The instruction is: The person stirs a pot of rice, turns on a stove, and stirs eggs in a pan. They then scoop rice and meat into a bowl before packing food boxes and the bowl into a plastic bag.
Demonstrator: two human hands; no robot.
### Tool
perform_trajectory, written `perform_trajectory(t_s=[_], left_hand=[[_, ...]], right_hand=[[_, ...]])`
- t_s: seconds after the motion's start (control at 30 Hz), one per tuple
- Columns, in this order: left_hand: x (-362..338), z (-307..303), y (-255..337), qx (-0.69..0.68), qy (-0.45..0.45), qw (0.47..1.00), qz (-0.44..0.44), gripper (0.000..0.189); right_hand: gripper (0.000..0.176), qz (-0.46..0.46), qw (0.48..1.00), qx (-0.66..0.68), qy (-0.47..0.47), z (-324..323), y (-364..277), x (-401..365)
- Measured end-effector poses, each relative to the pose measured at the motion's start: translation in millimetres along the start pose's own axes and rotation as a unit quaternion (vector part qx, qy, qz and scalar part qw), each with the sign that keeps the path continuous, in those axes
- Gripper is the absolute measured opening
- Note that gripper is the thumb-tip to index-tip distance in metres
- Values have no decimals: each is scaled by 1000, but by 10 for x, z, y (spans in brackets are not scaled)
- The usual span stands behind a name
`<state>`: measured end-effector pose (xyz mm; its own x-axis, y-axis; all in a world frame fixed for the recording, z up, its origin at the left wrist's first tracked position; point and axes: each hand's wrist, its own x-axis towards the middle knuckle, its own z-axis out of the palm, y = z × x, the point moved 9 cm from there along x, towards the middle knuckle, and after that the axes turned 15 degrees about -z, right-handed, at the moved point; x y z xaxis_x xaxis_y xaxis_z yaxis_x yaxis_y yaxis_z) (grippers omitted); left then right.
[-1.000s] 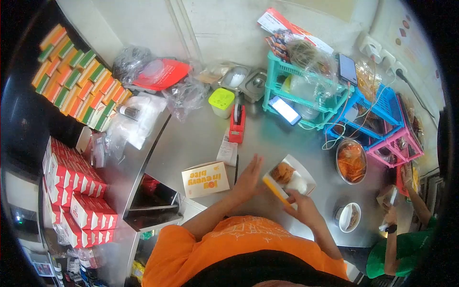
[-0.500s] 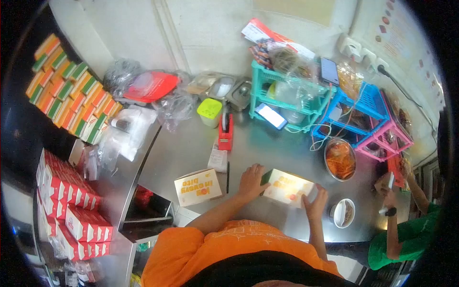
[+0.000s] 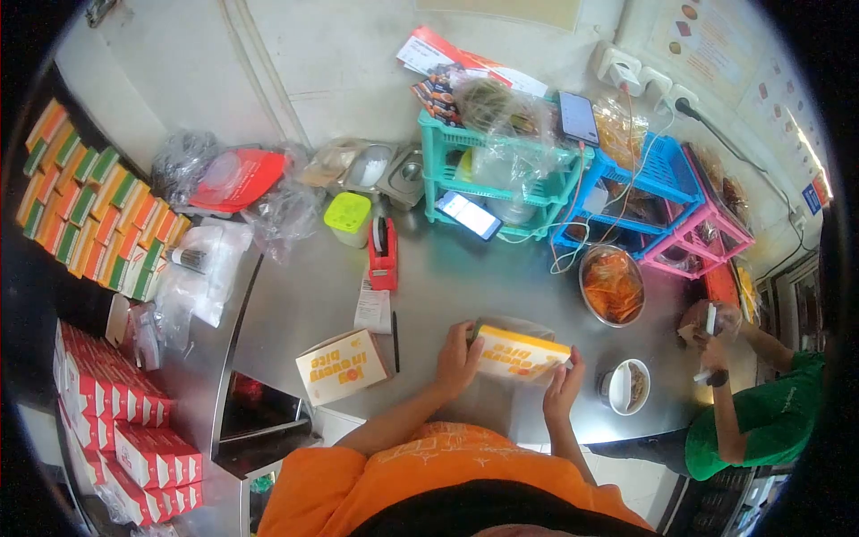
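A white cardboard food box (image 3: 512,360) with orange and yellow lettering is held between my two hands over the steel counter. My left hand (image 3: 458,365) grips its left end, and my right hand (image 3: 563,385) is closed around its right end. The box's yellow far side faces up toward me. To the left, a second printed box (image 3: 344,369) sits on the counter beside a dark thin stick (image 3: 395,336). Right of my right hand stands a white bowl (image 3: 625,387) with food and a white piece in it.
A red tape dispenser (image 3: 383,255), a paper slip (image 3: 372,307) and a green-lidded tub (image 3: 347,219) stand behind. Teal (image 3: 438,170) and blue baskets (image 3: 662,174) line the wall. A metal bowl (image 3: 612,286) holds orange shreds. A person in green (image 3: 761,407) works at right.
My view has turned to the right, so the surroundings sit further left. The box between my hands has tilted, showing more of its yellow side.
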<state>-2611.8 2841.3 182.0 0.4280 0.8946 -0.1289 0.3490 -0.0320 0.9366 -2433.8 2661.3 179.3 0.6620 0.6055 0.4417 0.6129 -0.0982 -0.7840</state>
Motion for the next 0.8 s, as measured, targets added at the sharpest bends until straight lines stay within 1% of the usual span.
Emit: perform_trajectory(t_s=[0.03, 0.07, 0.1, 0.13, 0.17, 0.23, 0.27, 0.3, 0.33, 0.37, 0.4, 0.43, 0.47, 0.5, 0.53, 0.57, 0.7, 0.77, 0.8], left_hand=[[10, -35, 55, 2, 15, 1000, 20, 37], [51, -20, 17, 2, 12, 1000, 19, 37], [91, 3, -40, 29, 15, 999, 15, 38], [126, 25, -97, 57, 19, 998, 11, 38], [168, 42, -141, 56, 16, 998, 11, 38], [263, 97, -202, 126, 18, 992, 12, 40], [311, 127, -221, 126, 16, 992, 10, 40], [308, 186, -127, 179, 28, 981, 75, 42], [288, 243, -2, 231, 39, 962, 139, 43], [325, 272, 31, 232, 38, 962, 136, 43], [306, 376, 138, 266, 24, 946, 185, 44], [283, 467, 223, 299, 9, 925, 235, 44], [297, 486, 207, 300, 9, 925, 232, 44], [300, 539, 151, 304, -18, 927, 219, 43], [310, 573, 114, 308, -43, 928, 206, 43], [321, 554, 109, 309, -41, 928, 205, 43], [341, 473, 34, 319, -36, 931, 176, 42], [343, 381, 16, 326, -26, 930, 167, 42], [326, 305, 40, 326, -22, 926, 191, 44]], right_hand=[[42, 1, 1000, -2, 11, -15, -53, 31], [41, 4, 1000, -4, 21, -29, -75, 56], [41, 6, 1000, -7, 22, -30, -56, 75], [39, 49, 999, -15, -11, 25, 40, 62], [38, 90, 995, -22, -43, 87, 135, 57], [38, 100, 993, -24, -56, 142, 194, 103], [39, 109, 991, -26, -71, 186, 236, 118], [39, 112, 991, -27, -73, 203, 279, 146], [41, 44, 992, -66, -93, 231, 210, 224], [44, -25, 988, -104, -113, 281, 115, 298], [44, -23, 988, -103, -117, 331, 117, 352], [40, -66, 981, -136, -119, 399, -14, 462], [37, -109, 973, -167, -120, 456, -114, 534], [37, -109, 973, -165, -122, 501, -59, 540], [33, -102, 977, -132, -130, 570, 14, 539], [28, -96, 981, -99, -139, 639, 67, 554], [26, -76, 983, -98, -133, 692, 94, 566], [24, -110, 975, -112, -156, 780, 151, 534], [24, -112, 975, -108, -162, 802, 165, 507]])
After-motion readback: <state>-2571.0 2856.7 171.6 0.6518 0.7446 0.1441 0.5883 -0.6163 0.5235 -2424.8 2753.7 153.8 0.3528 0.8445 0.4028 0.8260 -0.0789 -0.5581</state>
